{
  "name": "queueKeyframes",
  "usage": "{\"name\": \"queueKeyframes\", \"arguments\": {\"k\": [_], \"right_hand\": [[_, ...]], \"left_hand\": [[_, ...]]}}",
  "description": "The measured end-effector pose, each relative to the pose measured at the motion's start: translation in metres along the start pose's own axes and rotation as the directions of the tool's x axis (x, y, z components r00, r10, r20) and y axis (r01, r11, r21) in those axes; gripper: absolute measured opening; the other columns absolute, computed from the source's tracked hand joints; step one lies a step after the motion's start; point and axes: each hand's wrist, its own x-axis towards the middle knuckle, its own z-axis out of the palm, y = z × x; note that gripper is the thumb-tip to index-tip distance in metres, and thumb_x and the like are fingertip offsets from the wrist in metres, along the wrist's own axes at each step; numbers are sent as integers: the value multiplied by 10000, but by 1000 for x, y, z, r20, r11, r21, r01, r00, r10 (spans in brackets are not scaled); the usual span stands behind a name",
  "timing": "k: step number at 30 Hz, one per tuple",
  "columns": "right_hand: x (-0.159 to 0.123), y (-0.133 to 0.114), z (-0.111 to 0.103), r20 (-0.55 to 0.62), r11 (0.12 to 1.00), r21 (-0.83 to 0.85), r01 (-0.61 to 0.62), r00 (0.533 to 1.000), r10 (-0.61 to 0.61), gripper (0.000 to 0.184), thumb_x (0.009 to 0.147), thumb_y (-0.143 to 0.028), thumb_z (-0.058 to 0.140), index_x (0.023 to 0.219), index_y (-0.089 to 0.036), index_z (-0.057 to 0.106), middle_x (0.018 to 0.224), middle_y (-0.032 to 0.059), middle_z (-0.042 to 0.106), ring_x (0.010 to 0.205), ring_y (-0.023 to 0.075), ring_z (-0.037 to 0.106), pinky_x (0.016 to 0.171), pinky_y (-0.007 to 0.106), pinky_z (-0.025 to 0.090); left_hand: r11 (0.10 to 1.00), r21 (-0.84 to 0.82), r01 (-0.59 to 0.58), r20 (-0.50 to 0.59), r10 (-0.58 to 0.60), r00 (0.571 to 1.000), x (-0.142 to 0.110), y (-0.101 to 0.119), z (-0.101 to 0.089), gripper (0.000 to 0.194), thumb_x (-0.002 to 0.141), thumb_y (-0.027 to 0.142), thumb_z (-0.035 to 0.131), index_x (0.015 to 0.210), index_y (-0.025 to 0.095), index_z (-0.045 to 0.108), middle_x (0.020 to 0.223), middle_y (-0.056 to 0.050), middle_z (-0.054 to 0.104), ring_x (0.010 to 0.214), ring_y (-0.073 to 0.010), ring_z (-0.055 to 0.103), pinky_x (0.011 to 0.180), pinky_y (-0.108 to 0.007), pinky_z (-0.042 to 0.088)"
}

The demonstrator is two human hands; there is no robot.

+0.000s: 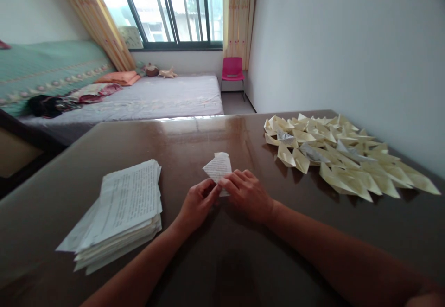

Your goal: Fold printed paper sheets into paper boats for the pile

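Observation:
A small folded piece of printed paper point(219, 166) lies on the dark brown table point(208, 260) in front of me. My left hand point(196, 203) pinches its lower left edge with closed fingers. My right hand point(247, 193) presses on its lower right part, fingers curled together over the fold. The two hands touch each other at the fingertips. The upper half of the paper sticks out beyond them, pointing away from me.
A stack of printed sheets point(121, 209) lies to the left of my hands. Several folded paper boats point(340, 156) cover the table's far right side by the white wall. Beyond the table stand a bed point(146, 98) and a pink chair point(232, 69).

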Motion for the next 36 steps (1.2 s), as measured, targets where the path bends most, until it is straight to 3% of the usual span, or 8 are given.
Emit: {"name": "queueKeyframes", "arguments": {"k": [5,9,12,18,23,27,30,36], "right_hand": [[2,14,2,-2,999,34,-16,1000,16,417,856,-250,580,1248,-153,475,1211,120,589,1093,249,482,910,385,321],[1,34,-1,-34,998,-33,44,998,-45,436,838,-215,614,1259,-189,504,1273,106,560,1189,266,427,976,415,269],[-1,45,-1,0,985,-37,168,986,-169,287,876,-254,597,1163,-251,588,1208,50,610,1146,243,451,958,412,261],[-2,51,9,123,986,-16,165,979,-162,187,921,-252,534,1035,-287,677,1012,21,673,967,188,514,843,352,303],[-2,51,4,210,992,24,123,970,-125,221,917,-242,525,1068,-280,682,1041,35,675,938,178,541,783,314,343],[-3,62,-3,245,979,197,58,964,-107,199,914,-250,532,998,-274,711,1021,15,694,918,161,576,794,291,384],[-4,73,-3,254,937,347,-25,965,-68,180,902,-289,561,957,-258,730,977,23,696,913,158,590,801,267,417],[-4,80,11,250,838,489,-245,959,134,177,889,-270,563,915,-192,719,898,38,705,840,153,624,777,251,441]], "left_hand": [[973,-194,122,9,-123,992,8,-3,-9,335,824,440,587,929,125,632,789,-19,624,647,-110,536,568,-204,453],[992,-29,123,111,-119,987,11,-6,-17,372,848,395,517,1047,106,642,735,-14,618,582,-107,512,499,-198,405],[973,232,-10,116,-18,993,11,-9,-20,396,873,312,475,1202,131,599,820,-29,655,744,-153,589,672,-247,479],[640,746,-186,50,225,973,4,-12,-22,413,896,238,484,1306,214,526,1102,-70,614,975,-200,561,851,-337,486],[422,803,-420,301,321,898,-5,-2,-17,281,918,388,499,1112,243,640,1078,-46,625,1001,-210,520,851,-342,491],[344,845,-408,334,257,907,-9,4,-14,256,935,345,464,1076,229,643,1009,-45,642,917,-202,546,790,-337,495],[399,839,-370,304,219,927,-6,3,-20,265,954,271,410,1005,243,668,974,-29,657,891,-180,568,761,-299,484],[660,721,-210,162,134,978,3,-7,-32,244,937,324,455,945,236,682,937,-9,687,882,-159,620,815,-273,472]]}}
